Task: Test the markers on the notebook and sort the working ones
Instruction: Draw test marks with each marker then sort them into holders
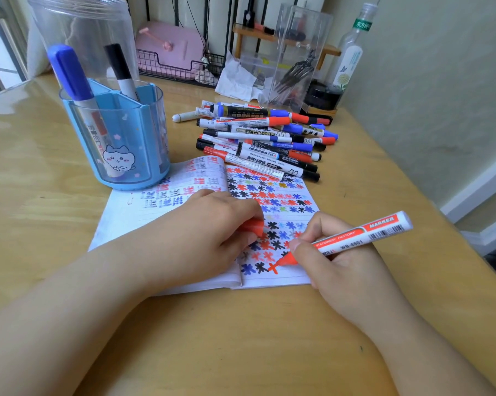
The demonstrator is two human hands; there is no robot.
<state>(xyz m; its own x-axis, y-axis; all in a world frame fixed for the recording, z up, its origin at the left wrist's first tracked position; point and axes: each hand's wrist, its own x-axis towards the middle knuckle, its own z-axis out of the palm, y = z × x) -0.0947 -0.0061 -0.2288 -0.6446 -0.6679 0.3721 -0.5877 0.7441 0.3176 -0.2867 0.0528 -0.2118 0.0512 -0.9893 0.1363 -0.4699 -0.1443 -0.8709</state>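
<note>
An open notebook (283,278) lies on the wooden desk, its right page full of red, blue and black star marks. My right hand (338,261) grips a white-and-red marker (363,234), whose red tip touches the page at a fresh red cross near the bottom. My left hand (206,227) rests on the notebook's middle and holds the marker's red cap (254,227) in its curled fingers. A pile of several markers (263,138) lies beyond the notebook. A blue pen holder (118,144) at the left holds a blue marker (72,78) and a black marker (121,70).
A clear plastic jar (81,30) stands behind the pen holder. At the back are a wire basket (181,67), a clear box with forks (295,58), crumpled paper and a glass bottle (352,50). The wall runs close along the desk's right edge.
</note>
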